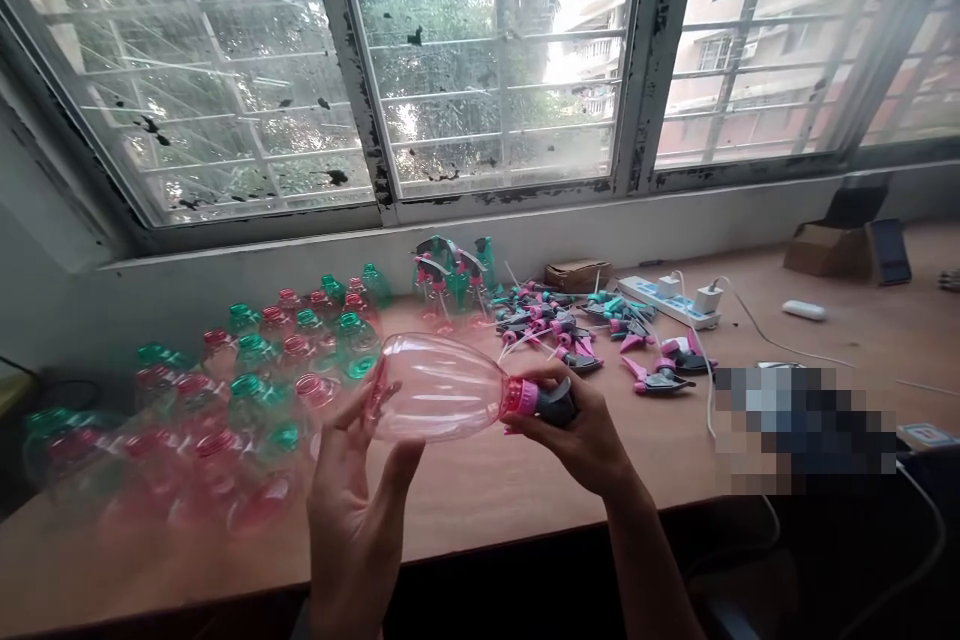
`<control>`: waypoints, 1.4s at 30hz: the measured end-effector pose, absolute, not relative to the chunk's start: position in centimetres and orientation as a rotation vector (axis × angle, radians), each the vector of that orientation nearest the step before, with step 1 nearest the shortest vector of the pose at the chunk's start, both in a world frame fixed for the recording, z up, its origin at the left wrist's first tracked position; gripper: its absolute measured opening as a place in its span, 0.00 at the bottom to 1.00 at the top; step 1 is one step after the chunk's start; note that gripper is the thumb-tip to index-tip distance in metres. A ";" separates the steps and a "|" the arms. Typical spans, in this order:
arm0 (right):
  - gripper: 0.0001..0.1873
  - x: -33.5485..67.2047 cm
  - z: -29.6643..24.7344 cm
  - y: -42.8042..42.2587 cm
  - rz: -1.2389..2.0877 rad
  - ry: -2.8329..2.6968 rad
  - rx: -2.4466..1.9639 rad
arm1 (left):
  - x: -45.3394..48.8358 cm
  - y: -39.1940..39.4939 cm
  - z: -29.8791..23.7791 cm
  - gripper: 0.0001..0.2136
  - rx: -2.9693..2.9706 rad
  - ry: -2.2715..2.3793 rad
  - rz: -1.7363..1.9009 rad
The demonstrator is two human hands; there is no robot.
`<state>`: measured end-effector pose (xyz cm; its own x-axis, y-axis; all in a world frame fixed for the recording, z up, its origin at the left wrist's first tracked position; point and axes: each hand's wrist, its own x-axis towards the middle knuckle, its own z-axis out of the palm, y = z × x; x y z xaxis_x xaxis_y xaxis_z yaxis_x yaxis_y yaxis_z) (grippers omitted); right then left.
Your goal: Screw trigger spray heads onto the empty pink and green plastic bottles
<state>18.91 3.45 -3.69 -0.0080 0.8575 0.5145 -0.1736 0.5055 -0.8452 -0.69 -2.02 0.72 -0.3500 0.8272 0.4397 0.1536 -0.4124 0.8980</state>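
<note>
A clear pink spray bottle (pixel 442 388) lies sideways in the air above the table, its base to the left. My left hand (pixel 367 500) is closed around the base end, thumb at the near side and fingers behind. At the neck, my right hand (pixel 577 430) grips the spray head (pixel 553 402), which is dark grey with a pink collar (pixel 523 397). The collar sits at the bottle's mouth; whether it is fully screwed on cannot be seen. Some of my right fingers are hidden behind the spray head.
Many open pink and green bottles (pixel 251 353) stand on the table (pixel 480 500) at left. Bottles with spray heads (pixel 450 275) stand by the wall. Loose spray heads (pixel 551 320) lie in a pile, near a power strip (pixel 667 302) with cables. A cardboard box (pixel 825 248) and phone (pixel 889 252) are at right.
</note>
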 end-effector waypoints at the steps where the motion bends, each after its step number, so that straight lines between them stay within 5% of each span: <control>1: 0.17 18.9 -3.8 3.5 0.920 -1.347 -0.668 | -0.6 -1.8 0.7 0.26 1.370 1.314 1.827; 23: 0.14 19.9 -3.5 3.8 1.374 -1.156 -0.487 | -1.5 -0.3 -0.2 0.16 1.627 1.250 1.873; 30: 0.14 19.9 -3.7 3.8 1.329 -1.156 -0.544 | -2.7 -0.2 -1.2 0.26 1.756 1.301 1.717; 38: 0.14 19.7 -3.9 4.0 1.346 -1.174 -0.550 | -3.3 0.5 -1.4 0.22 1.817 1.297 1.724; 42: 0.15 19.8 -3.7 3.9 1.350 -1.163 -0.546 | -3.7 0.1 -1.6 0.31 1.945 1.308 1.650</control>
